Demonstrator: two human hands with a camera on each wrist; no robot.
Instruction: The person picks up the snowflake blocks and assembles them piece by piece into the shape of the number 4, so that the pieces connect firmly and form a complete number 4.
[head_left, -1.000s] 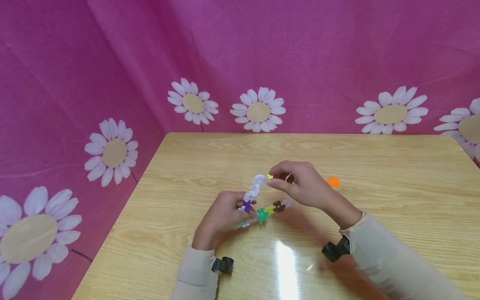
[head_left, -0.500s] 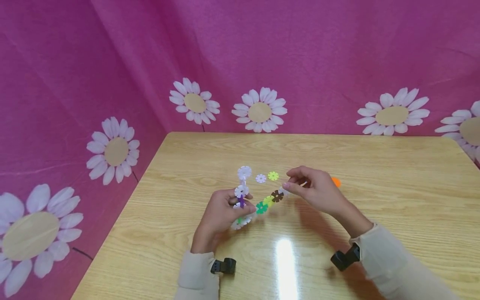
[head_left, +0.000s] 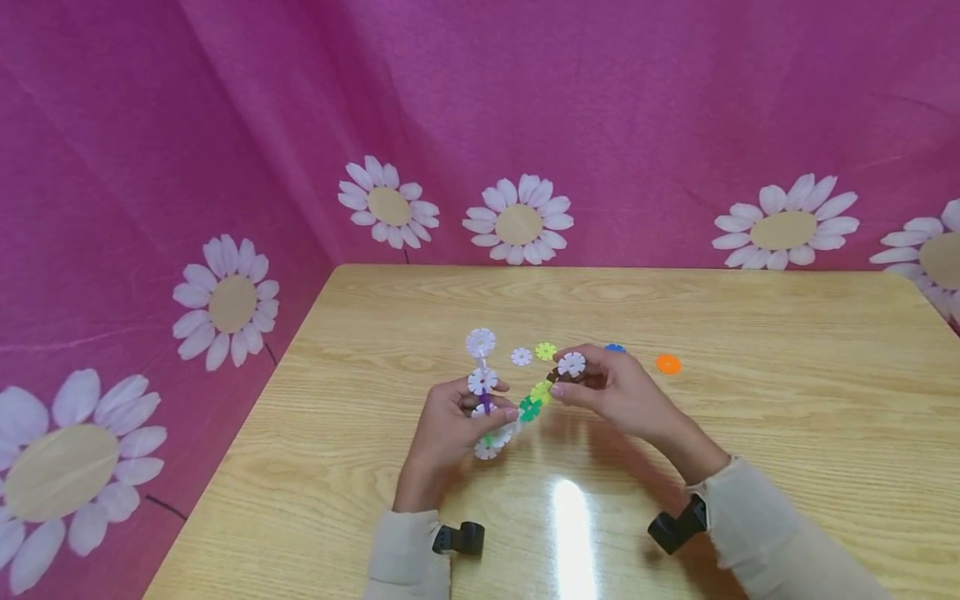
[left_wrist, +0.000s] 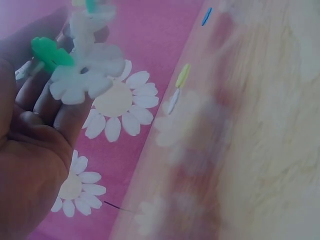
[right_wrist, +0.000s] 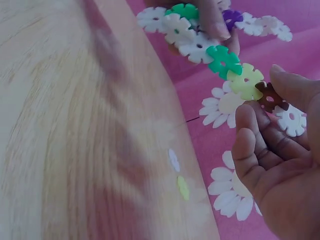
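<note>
A chain of slotted flower-shaped plastic discs (right_wrist: 224,62) bends in a U between both hands, above the table. My left hand (head_left: 446,425) grips its middle between thumb and fingers, around the purple, white and green discs. One arm of the chain rises from there to a white disc (head_left: 481,342) at its top. The other arm runs through green and yellow to a brown disc (right_wrist: 270,98) and a white end disc (head_left: 572,364). My right hand (head_left: 630,396) pinches this end near the yellow and brown discs, its thumb over the brown one in the right wrist view.
Loose discs lie on the wooden table (head_left: 787,400) behind the hands: a white one (head_left: 522,357), a yellow one (head_left: 545,351), a blue one (head_left: 615,348) partly behind the right hand, and an orange one (head_left: 668,364). A pink flowered cloth (head_left: 637,108) hangs beyond the table.
My right hand has moved from beside the chain's upper white end to its brown and white end and taken hold there. The upper arm has swung left, and the blue disc has come into view.
</note>
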